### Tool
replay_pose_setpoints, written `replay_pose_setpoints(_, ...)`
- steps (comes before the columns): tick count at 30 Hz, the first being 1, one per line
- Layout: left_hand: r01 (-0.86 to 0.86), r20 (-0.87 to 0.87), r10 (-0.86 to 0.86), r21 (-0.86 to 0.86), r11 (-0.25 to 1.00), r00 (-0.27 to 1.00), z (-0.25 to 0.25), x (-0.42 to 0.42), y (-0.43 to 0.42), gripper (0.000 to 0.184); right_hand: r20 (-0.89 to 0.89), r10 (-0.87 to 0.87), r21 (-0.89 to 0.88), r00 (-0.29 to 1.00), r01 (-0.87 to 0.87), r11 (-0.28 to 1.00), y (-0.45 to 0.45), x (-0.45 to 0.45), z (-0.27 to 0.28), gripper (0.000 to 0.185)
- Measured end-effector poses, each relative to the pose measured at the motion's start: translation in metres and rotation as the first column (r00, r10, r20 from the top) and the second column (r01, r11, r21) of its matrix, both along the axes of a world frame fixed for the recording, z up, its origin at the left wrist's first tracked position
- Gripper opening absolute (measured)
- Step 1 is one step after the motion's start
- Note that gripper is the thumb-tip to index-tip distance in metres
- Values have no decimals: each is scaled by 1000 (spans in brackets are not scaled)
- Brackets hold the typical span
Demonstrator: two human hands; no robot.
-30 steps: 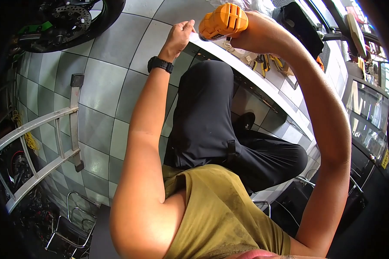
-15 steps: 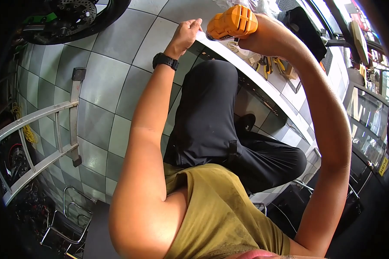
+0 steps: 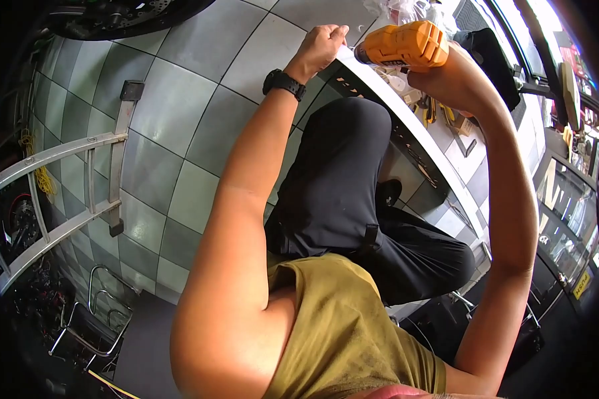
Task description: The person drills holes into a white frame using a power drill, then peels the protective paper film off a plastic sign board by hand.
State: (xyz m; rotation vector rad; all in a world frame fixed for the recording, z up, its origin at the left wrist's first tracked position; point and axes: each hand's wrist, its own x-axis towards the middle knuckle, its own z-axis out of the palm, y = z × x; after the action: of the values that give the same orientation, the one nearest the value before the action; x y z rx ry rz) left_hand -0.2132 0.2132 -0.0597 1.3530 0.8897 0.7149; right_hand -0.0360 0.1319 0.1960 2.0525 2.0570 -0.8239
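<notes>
My right hand point(image 3: 449, 76) is wrapped round an orange power drill point(image 3: 406, 45), whose nose points left toward my other hand. At the near corner of a white-edged panel point(image 3: 406, 114), my left hand point(image 3: 319, 48) is closed, its thumb and fingers pressed together at the edge. Whatever those fingers pinch is too small to make out. A short gap separates the drill's nose from the left fingers. A black watch point(image 3: 284, 84) is on my left wrist. Pliers point(image 3: 430, 110) and other small tools lie beyond the white edge, below my right hand.
A metal ladder-like frame point(image 3: 118, 159) stands on the tiled floor point(image 3: 186, 126) at the left. A motorcycle wheel point(image 3: 133, 23) is at the top left. Clear plastic point(image 3: 406, 10) and a black bag point(image 3: 489, 60) lie near the drill. A chair point(image 3: 100, 332) is at the lower left.
Both hands and the drill have shifted right in the view, as have the panel and my knee. The drill now appears more side-on. My right hand keeps its hold on it.
</notes>
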Motion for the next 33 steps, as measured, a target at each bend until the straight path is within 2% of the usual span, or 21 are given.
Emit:
replay_pose_setpoints(3, -7, 35, 9, -35, 999, 999, -5, 3, -2, 44, 54, -14, -22, 998, 16, 1000, -8, 11, 4, 39)
replay_pose_setpoints(4, -4, -44, 3, -28, 1000, 999, -4, 0, 0, 50, -14, 20, 90, 1000, -19, 996, -14, 16, 11, 40)
replay_pose_setpoints(6, -5, -47, 7, 36, 999, 999, -3, -3, 1, 50, -38, -108, 19, 993, 108, 994, -24, 21, 36, 45)
replay_pose_setpoints(8, -18, -3, 19, 118, 993, 1000, -1, -1, -2, 48, -169, -133, 156, 977, 159, 975, -48, 58, 33, 44)
replay_pose_setpoints(9, 10, -33, -8, 77, 997, 999, 4, -4, -2, 50, -185, -216, 148, 959, 245, 958, -60, 66, 38, 42)
replay_pose_setpoints(11, 84, -105, -73, 110, 990, 992, 7, -6, 1, 57, -225, -378, 136, 898, 413, 900, -84, 81, 48, 39)
replay_pose_setpoints(13, 219, -131, -196, 193, 956, 972, 13, -13, 6, 54, -464, -408, 120, 787, 512, 851, -122, 113, 45, 37)
replay_pose_setpoints(14, 283, -184, -253, 163, 945, 950, 22, -14, 6, 51, -439, -445, 156, 781, 553, 818, -139, 115, 54, 37)
replay_pose_setpoints(15, 353, -231, -317, 134, 926, 920, 31, -15, 7, 48, -337, -532, 98, 777, 591, 801, -155, 124, 64, 37)
replay_pose_setpoints(17, 459, -316, -398, 143, 877, 861, 39, -14, 18, 43, -398, -515, 252, 759, 631, 734, -207, 145, 60, 35)
replay_pose_setpoints(18, 481, -316, -432, 95, 872, 845, 40, -13, 21, 42, -395, -545, 283, 739, 663, 693, -227, 154, 66, 32)
replay_pose_setpoints(21, 605, -475, -527, 14, 796, 705, 49, -14, 34, 41, -320, -819, 214, 476, 879, 427, -292, 169, 82, 29)
replay_pose_setpoints(24, 706, -672, -503, 42, 707, 544, 69, -2, 44, 36, -392, -855, 230, 340, 936, 267, -372, 198, 81, 28)
replay_pose_setpoints(27, 700, -745, -384, 153, 698, 546, 95, 35, 33, 36, -337, -921, 200, 197, 971, 134, -440, 214, 80, 29)
replay_pose_setpoints(28, 704, -769, -303, 253, 663, 562, 110, 58, 19, 31, -332, -931, 187, 150, 978, 91, -464, 218, 78, 30)
replay_pose_setpoints(31, 734, -606, -436, 424, 531, 666, 149, 149, -57, 23, -337, -941, 131, 32, 991, -13, -522, 235, 67, 27)
replay_pose_setpoints(32, 751, -560, -502, 450, 483, 659, 161, 179, -94, 25, -244, -970, 136, -10, 990, -45, -532, 240, 65, 22)
replay_pose_setpoints(33, 775, -504, -590, 433, 460, 631, 163, 207, -131, 28, -251, -968, 136, -33, 988, -68, -542, 247, 61, 22)
